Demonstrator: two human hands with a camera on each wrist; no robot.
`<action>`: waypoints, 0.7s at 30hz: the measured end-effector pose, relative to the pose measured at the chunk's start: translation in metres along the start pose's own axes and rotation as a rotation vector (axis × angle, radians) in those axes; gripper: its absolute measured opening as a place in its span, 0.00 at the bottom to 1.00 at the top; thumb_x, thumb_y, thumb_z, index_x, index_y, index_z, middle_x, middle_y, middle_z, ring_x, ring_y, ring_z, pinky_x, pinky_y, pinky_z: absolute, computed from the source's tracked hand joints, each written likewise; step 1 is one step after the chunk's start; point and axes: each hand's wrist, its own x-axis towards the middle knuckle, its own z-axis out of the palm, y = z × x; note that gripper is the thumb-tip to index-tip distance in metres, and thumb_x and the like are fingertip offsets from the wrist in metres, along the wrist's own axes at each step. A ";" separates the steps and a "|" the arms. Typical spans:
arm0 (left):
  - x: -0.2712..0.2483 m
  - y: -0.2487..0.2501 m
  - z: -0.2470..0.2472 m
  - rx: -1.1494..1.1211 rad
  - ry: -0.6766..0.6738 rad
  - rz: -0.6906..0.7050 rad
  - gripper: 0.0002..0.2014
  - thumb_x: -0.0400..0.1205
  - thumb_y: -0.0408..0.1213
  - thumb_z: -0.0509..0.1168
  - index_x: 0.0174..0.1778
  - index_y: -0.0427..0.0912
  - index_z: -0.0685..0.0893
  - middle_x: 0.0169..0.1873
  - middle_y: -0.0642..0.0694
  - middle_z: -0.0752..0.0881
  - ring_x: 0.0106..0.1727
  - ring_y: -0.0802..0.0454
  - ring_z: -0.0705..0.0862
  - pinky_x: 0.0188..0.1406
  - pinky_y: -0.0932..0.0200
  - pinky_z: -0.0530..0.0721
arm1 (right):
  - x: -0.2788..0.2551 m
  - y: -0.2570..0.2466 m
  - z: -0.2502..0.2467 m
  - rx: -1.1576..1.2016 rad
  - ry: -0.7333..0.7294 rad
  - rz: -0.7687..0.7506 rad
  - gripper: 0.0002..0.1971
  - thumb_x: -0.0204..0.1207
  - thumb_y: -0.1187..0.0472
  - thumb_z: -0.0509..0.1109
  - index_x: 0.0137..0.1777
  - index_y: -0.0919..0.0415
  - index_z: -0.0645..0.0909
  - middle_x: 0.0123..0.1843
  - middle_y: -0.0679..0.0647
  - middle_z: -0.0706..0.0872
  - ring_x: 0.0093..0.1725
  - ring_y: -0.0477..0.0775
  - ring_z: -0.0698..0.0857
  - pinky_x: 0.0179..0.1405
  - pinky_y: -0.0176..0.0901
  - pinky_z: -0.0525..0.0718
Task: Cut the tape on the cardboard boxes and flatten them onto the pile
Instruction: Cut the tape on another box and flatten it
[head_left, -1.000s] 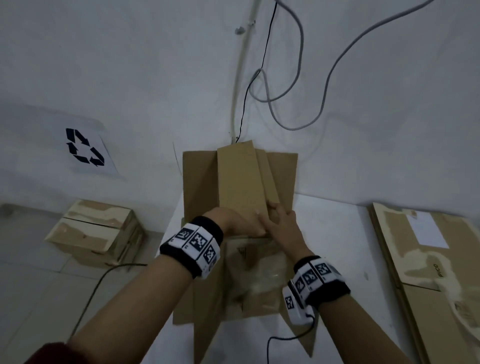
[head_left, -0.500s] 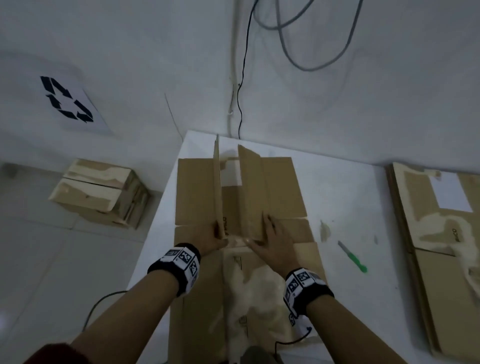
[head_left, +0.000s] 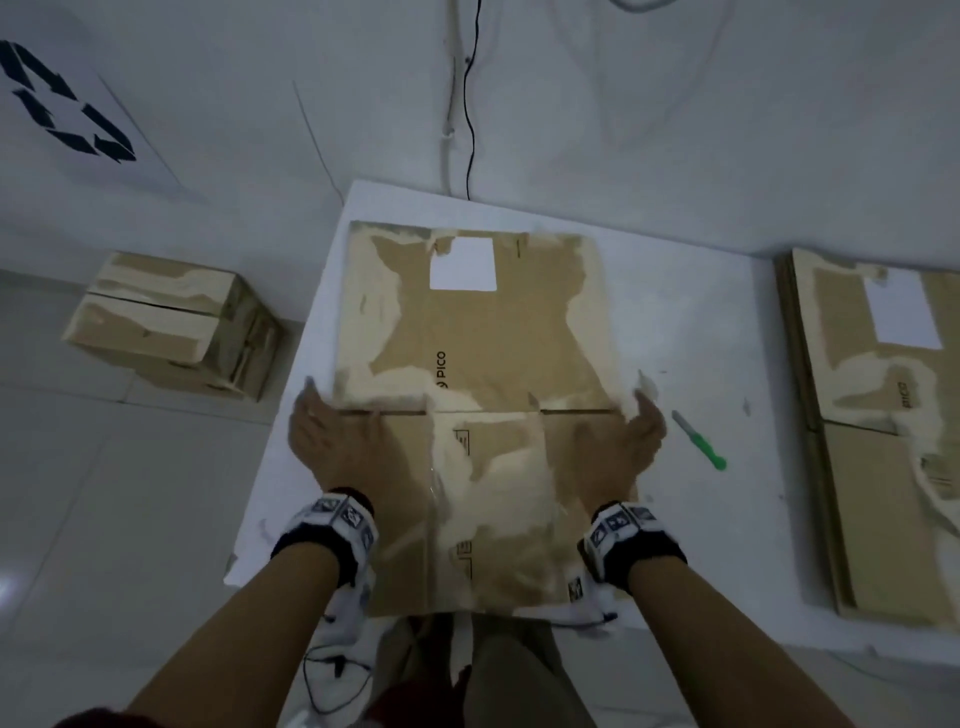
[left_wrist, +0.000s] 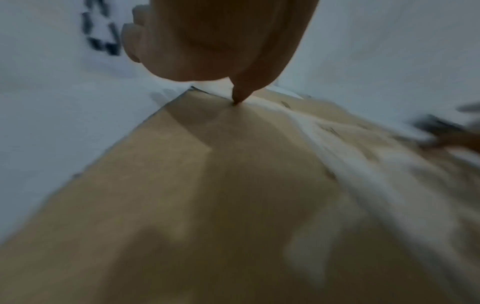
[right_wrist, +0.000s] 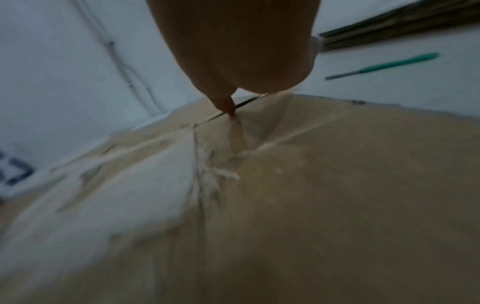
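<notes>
Lying flat now: the cardboard box (head_left: 478, 395) is spread on the white table (head_left: 701, 545), where half a second ago two of its flaps stood upright between the hands.
Box surface: a white label (head_left: 462, 266) sits near the far edge and the print "PICO" reads along the middle; pale torn patches run across the board.
Left hand (head_left: 332, 441): it has slid out to the box's left edge, fingers loosely bent, thumb touching the board in the left wrist view (left_wrist: 237, 98); it grasps nothing that I can see.
Right hand (head_left: 618, 447): it has moved out to the right edge, palm on the board; whether the fingers curl under the edge I cannot tell, the picture being blurred.
Knife (head_left: 698, 439): green-handled, it lies on the table just beside the right hand, as it did before.
Pile (head_left: 883, 441): flattened boxes stacked at the table's right side, well apart from the box.
Floor: another taped box (head_left: 166, 322) stands to the left of the table.
Wall: a recycling sign (head_left: 67, 109) and a black cable (head_left: 470, 119).
</notes>
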 end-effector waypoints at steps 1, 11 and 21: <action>-0.014 -0.011 0.008 0.080 0.021 0.192 0.32 0.87 0.54 0.48 0.81 0.35 0.64 0.76 0.36 0.70 0.77 0.38 0.68 0.80 0.44 0.60 | -0.016 0.005 -0.006 -0.027 -0.107 -0.139 0.34 0.74 0.63 0.75 0.78 0.59 0.64 0.76 0.66 0.70 0.74 0.67 0.71 0.74 0.65 0.72; -0.105 -0.058 0.025 0.274 -0.430 0.757 0.34 0.84 0.53 0.48 0.85 0.44 0.53 0.85 0.43 0.51 0.86 0.44 0.49 0.80 0.31 0.49 | -0.110 0.038 -0.037 -0.251 -0.594 -0.568 0.31 0.84 0.48 0.52 0.87 0.53 0.57 0.88 0.50 0.56 0.87 0.50 0.52 0.85 0.57 0.53; -0.101 -0.058 0.028 0.258 -0.466 0.746 0.33 0.85 0.56 0.44 0.85 0.43 0.57 0.83 0.39 0.58 0.84 0.42 0.55 0.81 0.35 0.44 | -0.105 0.037 -0.037 -0.219 -0.569 -0.540 0.30 0.80 0.47 0.58 0.82 0.53 0.66 0.84 0.51 0.66 0.84 0.52 0.63 0.82 0.59 0.61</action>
